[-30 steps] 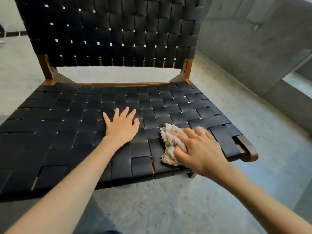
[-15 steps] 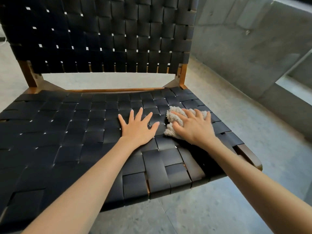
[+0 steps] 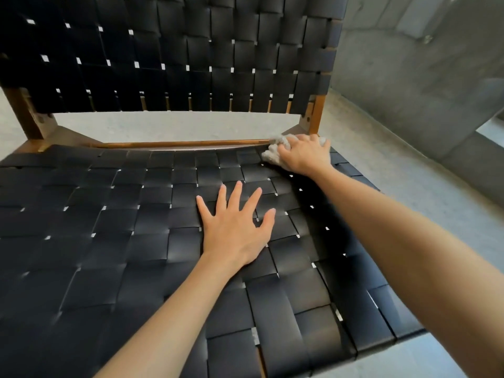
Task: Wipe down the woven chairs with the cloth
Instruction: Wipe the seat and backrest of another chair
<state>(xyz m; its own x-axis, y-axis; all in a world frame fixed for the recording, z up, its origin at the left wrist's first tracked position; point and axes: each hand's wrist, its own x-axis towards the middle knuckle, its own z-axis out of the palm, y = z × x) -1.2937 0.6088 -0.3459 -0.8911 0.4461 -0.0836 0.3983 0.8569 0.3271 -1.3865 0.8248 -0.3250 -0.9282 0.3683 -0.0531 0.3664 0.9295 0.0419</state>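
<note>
One cloth (image 3: 272,156) gripped under right hand (image 3: 305,154), rear corner of seat (image 3: 109,227); left hand (image 3: 234,225) flat, spread.

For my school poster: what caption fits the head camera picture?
Right hand presses a cloth into the back corner of the woven seat; left hand rests flat mid-seat.

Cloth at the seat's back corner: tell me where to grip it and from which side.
Grip the bunched top of the cloth from above and the front, as the right hand does. It lies crumpled on the seat, and the wooden rear rail and corner post block the back.
</note>
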